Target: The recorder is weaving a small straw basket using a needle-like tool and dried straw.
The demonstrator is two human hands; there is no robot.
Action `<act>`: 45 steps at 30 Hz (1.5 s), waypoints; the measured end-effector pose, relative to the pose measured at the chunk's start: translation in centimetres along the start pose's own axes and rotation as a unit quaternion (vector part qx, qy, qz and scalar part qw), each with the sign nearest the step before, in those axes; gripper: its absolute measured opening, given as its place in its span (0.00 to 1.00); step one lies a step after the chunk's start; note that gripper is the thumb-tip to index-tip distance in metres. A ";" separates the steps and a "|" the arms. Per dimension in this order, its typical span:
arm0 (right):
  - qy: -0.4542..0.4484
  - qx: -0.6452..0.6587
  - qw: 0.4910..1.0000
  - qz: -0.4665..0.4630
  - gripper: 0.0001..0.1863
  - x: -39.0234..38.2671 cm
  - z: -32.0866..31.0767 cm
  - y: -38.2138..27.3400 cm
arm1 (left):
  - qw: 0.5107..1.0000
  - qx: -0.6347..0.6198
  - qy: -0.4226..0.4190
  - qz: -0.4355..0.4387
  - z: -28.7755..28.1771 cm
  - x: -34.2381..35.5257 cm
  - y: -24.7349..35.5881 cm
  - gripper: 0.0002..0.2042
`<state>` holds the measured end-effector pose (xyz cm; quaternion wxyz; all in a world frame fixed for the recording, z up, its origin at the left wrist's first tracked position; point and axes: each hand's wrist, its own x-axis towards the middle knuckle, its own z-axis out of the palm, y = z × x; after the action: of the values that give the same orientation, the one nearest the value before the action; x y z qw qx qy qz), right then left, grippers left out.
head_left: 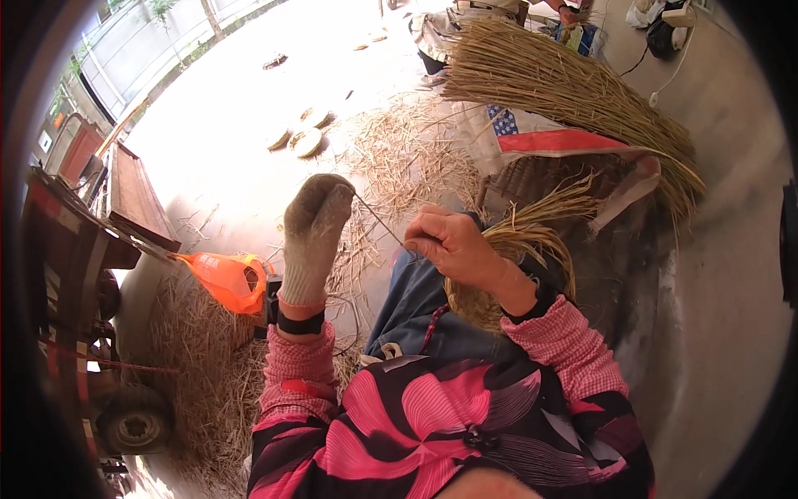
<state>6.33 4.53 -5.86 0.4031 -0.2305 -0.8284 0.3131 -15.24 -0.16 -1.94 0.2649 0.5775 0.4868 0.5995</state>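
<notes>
A thin dark strand runs taut between my two hands, above my lap. My left hand, in a pale knitted glove with a darker, soiled finger end, is closed on its upper end. The bare fingers of my right hand pinch the lower end. Beneath my right wrist a coiled straw piece rests against my leg. Loose straw ends fan out from it toward the far right. My right forearm hides part of the coil.
A large straw bundle lies over a cloth with red and blue patches at the far right. An orange plastic bag and a wheeled vehicle stand at left. Round pale pieces lie on the straw-littered floor. Another person's hand shows beyond.
</notes>
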 end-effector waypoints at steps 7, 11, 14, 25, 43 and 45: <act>0.037 0.326 0.938 0.114 0.03 0.4 0.3 -0.7 | 0.948 -0.153 -0.120 -0.252 2.9 -1.7 -2.9 0.09; 0.070 0.412 0.893 0.169 0.04 0.3 0.0 -0.4 | 0.992 0.062 -0.106 -0.043 3.1 -1.9 -2.5 0.12; 0.067 0.304 0.929 0.202 0.04 0.3 0.6 0.5 | 0.971 0.187 -0.025 0.145 3.7 -1.7 0.6 0.15; 0.171 0.233 0.942 0.171 0.04 -0.1 -0.6 3.0 | 0.908 -0.408 -0.100 -0.002 -4.1 -3.5 -1.0 0.13; 0.156 -0.001 0.987 -0.028 0.06 0.6 1.5 -0.5 | 0.948 -0.151 -0.124 -0.251 3.1 -3.7 -0.8 0.08; 0.158 -0.005 0.987 -0.028 0.06 0.4 1.1 -0.1 | 0.955 -0.143 -0.083 -0.246 2.3 -3.7 -1.5 0.07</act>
<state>5.17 4.37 -6.15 0.5363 -0.2559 -0.7621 0.2570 -12.69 -2.24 -5.21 0.5236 0.4431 0.4994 0.5292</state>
